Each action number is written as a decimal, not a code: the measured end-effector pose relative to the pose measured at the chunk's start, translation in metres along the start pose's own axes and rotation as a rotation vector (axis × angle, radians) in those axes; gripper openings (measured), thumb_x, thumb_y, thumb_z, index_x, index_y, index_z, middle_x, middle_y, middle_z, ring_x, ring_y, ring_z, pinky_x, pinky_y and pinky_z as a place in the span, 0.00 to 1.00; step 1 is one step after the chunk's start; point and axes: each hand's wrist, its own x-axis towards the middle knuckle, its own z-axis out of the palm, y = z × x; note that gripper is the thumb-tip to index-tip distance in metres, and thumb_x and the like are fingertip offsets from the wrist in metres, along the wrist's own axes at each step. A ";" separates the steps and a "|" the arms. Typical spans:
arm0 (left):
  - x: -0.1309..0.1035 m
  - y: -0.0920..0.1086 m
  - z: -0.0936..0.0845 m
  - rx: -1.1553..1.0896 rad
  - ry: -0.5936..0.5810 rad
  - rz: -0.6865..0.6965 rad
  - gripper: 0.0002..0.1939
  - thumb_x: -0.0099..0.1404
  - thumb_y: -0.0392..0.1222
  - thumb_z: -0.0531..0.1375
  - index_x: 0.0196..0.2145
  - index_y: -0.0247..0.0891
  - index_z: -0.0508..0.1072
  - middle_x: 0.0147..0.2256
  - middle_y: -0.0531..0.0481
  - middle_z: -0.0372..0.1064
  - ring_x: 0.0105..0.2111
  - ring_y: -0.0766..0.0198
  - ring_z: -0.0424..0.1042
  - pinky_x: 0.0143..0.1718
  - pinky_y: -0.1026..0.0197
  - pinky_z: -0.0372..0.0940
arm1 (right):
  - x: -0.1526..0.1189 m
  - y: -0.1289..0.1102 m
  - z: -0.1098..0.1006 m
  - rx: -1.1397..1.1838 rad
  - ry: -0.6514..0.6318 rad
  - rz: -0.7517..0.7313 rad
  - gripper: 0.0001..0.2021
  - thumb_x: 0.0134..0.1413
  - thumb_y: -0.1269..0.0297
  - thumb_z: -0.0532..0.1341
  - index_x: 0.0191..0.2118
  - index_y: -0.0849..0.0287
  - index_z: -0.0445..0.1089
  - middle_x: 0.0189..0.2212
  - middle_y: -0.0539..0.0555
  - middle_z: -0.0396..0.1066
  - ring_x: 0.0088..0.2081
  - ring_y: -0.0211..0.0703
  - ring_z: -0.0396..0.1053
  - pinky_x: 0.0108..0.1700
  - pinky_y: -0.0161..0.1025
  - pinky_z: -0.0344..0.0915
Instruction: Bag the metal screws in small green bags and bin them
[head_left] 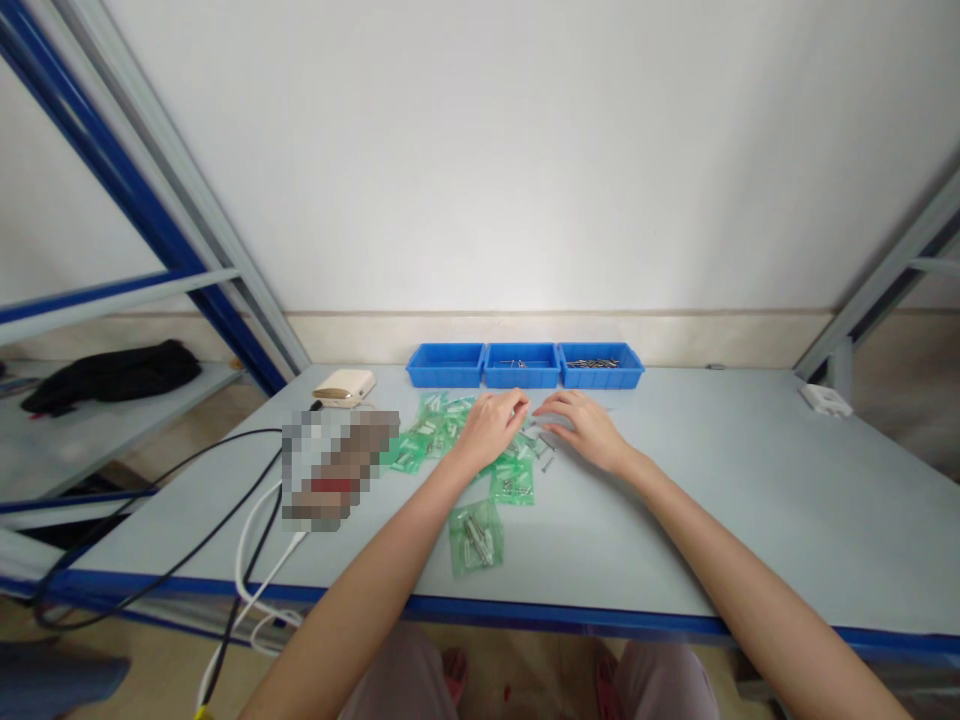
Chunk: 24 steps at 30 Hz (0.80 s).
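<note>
Three bins (523, 378) in row along back of bench (750, 480), wall (525, 200) behind. Parts (592, 364) in middle and right bins. Packets (454, 415) bunched before left and middle bins, lone packet (477, 538) nearer front edge (555, 615). Loose screws (548, 462) right of bunch. Box (344, 386) left of bins. Cables (239, 560) over front edge, left. Cloth (112, 377) on shelf (45, 445), far left.

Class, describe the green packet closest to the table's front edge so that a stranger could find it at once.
Start with the pale table and its blue front edge. Just right of the left forearm, find a see-through green packet with silvery pieces inside. Unlike the other green packets, spread farther back, it has none between it and that edge.
</note>
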 end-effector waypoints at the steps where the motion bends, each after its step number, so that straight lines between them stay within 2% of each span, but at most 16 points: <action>1: 0.000 0.000 0.000 0.006 0.006 -0.008 0.08 0.66 0.41 0.49 0.34 0.38 0.66 0.28 0.54 0.69 0.31 0.64 0.68 0.37 0.62 0.56 | 0.000 0.000 0.003 -0.038 -0.003 -0.008 0.12 0.55 0.63 0.57 0.45 0.54 0.69 0.44 0.54 0.68 0.44 0.46 0.62 0.46 0.42 0.56; 4: 0.001 -0.002 0.000 0.022 0.010 -0.027 0.08 0.66 0.41 0.49 0.33 0.38 0.66 0.27 0.54 0.68 0.30 0.64 0.68 0.35 0.62 0.56 | 0.004 0.001 0.013 -0.101 -0.030 0.036 0.11 0.54 0.62 0.58 0.44 0.52 0.70 0.44 0.54 0.68 0.45 0.48 0.60 0.46 0.44 0.53; 9: 0.001 -0.005 0.003 0.039 -0.026 -0.027 0.07 0.66 0.40 0.49 0.33 0.38 0.65 0.28 0.54 0.69 0.29 0.64 0.68 0.35 0.61 0.56 | 0.011 0.002 0.022 -0.065 -0.078 0.173 0.05 0.51 0.62 0.61 0.32 0.55 0.73 0.38 0.52 0.70 0.42 0.46 0.62 0.43 0.42 0.51; 16: 0.000 -0.003 0.001 0.062 -0.056 0.061 0.06 0.65 0.39 0.51 0.34 0.37 0.66 0.34 0.50 0.68 0.37 0.62 0.66 0.41 0.59 0.57 | 0.008 0.009 0.020 -0.114 -0.040 0.240 0.04 0.52 0.66 0.60 0.31 0.57 0.71 0.36 0.53 0.71 0.42 0.47 0.62 0.42 0.41 0.51; 21: -0.001 -0.002 0.001 0.095 -0.081 0.113 0.09 0.64 0.39 0.53 0.42 0.37 0.65 0.40 0.48 0.67 0.43 0.59 0.64 0.44 0.58 0.57 | 0.007 0.017 0.016 0.083 0.060 0.311 0.06 0.54 0.68 0.56 0.33 0.58 0.70 0.33 0.52 0.73 0.36 0.41 0.67 0.40 0.37 0.55; 24: -0.002 -0.002 0.006 0.094 -0.100 0.142 0.11 0.63 0.42 0.55 0.43 0.37 0.66 0.40 0.48 0.68 0.43 0.59 0.64 0.44 0.57 0.58 | 0.008 0.015 0.013 0.228 0.119 0.344 0.06 0.53 0.68 0.56 0.31 0.58 0.70 0.31 0.52 0.73 0.32 0.40 0.67 0.37 0.36 0.57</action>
